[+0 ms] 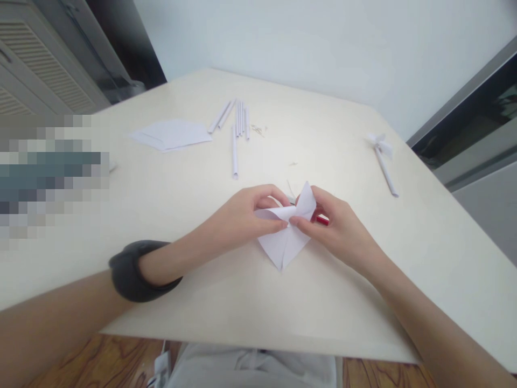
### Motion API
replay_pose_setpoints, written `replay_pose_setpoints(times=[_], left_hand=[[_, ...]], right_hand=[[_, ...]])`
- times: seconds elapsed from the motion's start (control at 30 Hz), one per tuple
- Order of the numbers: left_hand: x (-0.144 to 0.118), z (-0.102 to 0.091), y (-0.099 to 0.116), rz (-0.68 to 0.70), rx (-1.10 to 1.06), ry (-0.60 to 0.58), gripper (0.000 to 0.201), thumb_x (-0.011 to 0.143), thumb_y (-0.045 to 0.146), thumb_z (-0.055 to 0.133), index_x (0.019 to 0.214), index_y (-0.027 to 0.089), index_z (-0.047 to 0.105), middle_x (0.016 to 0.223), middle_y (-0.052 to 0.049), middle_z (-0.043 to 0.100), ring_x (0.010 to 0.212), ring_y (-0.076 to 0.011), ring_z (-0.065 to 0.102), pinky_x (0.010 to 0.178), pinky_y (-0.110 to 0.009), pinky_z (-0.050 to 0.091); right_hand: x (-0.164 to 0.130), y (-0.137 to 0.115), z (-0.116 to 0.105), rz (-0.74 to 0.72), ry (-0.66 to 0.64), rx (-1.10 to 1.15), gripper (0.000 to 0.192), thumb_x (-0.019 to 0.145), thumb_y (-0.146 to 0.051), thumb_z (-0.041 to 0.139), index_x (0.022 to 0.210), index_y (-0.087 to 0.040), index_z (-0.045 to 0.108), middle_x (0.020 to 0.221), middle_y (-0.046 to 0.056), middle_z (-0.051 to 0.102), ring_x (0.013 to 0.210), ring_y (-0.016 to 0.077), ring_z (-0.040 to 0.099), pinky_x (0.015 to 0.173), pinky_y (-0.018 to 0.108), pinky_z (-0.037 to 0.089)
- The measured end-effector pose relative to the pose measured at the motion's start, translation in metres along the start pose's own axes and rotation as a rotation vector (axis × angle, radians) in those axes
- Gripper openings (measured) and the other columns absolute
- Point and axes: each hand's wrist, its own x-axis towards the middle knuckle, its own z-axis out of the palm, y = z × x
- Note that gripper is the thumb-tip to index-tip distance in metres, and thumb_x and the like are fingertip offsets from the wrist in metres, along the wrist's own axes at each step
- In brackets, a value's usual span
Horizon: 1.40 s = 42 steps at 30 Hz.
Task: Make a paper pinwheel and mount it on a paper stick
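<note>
Both hands meet over a white paper pinwheel (281,245) with slit, curled-in blades, held just above the table near its front. My left hand (250,213) is closed on its left side, thumb pressed near the middle. From the right, my right hand (337,223) pinches the paper, its thumb at the centre and one blade standing up beside the fingers. A small red object (322,220) shows under the right hand; most of it is hidden. Behind the paper a thin pale strip or wire pokes out, too small to name.
Several rolled paper sticks (241,118) lie at the back, with one stick (235,152) nearer me. Flat paper sheets (173,134) rest left of them. Thin wire-like bits (257,130) are beside the rolls. A pinwheel on a paper stick (385,167) lies at the right. The far-left area is pixelated.
</note>
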Motion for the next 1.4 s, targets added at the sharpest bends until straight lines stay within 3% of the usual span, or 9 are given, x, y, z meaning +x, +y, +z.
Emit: replay_pose_setpoints(times=[0.27, 0.47, 0.93, 1.23, 1.4], left_hand=[[-0.002, -0.003, 0.009, -0.041, -0.073, -0.026, 0.018, 0.076, 0.025, 0.058, 0.094, 0.023, 0.056, 0.093, -0.001, 0.067, 0.08, -0.0189, 0.064, 0.066, -0.027, 0.046], [-0.002, -0.002, 0.012, -0.09, -0.094, -0.035, 0.03, 0.073, 0.018, 0.059, 0.102, 0.024, 0.052, 0.093, -0.002, 0.067, 0.081, -0.0202, 0.064, 0.065, -0.028, 0.047], [0.0, -0.001, 0.003, -0.053, -0.034, 0.018, 0.028, 0.073, 0.018, 0.058, 0.1, 0.025, 0.054, 0.092, -0.001, 0.068, 0.077, -0.0186, 0.064, 0.064, -0.028, 0.047], [0.0, 0.001, 0.005, -0.051, -0.034, 0.057, 0.028, 0.072, 0.015, 0.057, 0.097, 0.025, 0.056, 0.087, 0.001, 0.067, 0.071, -0.0154, 0.063, 0.059, -0.024, 0.045], [0.0, 0.001, 0.005, -0.037, -0.051, 0.103, 0.025, 0.071, 0.015, 0.059, 0.095, 0.023, 0.058, 0.087, 0.002, 0.067, 0.07, -0.0141, 0.063, 0.058, -0.022, 0.044]], right_hand=[[0.0, 0.001, 0.001, -0.035, 0.052, -0.054, 0.009, 0.081, -0.028, 0.056, 0.08, -0.022, 0.05, 0.077, 0.001, 0.056, 0.066, 0.0163, 0.05, 0.058, 0.031, 0.042], [0.0, -0.001, 0.002, -0.022, 0.049, -0.077, 0.011, 0.081, -0.029, 0.056, 0.078, -0.023, 0.048, 0.076, 0.0, 0.056, 0.066, 0.0162, 0.051, 0.058, 0.031, 0.042], [0.001, 0.001, 0.0, 0.014, -0.01, 0.055, 0.009, 0.081, -0.026, 0.057, 0.088, -0.022, 0.053, 0.083, 0.0, 0.057, 0.07, 0.0158, 0.053, 0.059, 0.03, 0.044], [-0.002, 0.005, -0.005, 0.074, -0.078, 0.148, 0.02, 0.084, -0.04, 0.055, 0.097, -0.026, 0.05, 0.09, -0.001, 0.058, 0.075, 0.0151, 0.057, 0.061, 0.029, 0.046], [-0.006, -0.002, -0.011, -0.036, 0.042, 0.074, 0.041, 0.08, -0.041, 0.061, 0.115, -0.029, 0.043, 0.115, 0.003, 0.052, 0.1, 0.0187, 0.055, 0.076, 0.031, 0.051]])
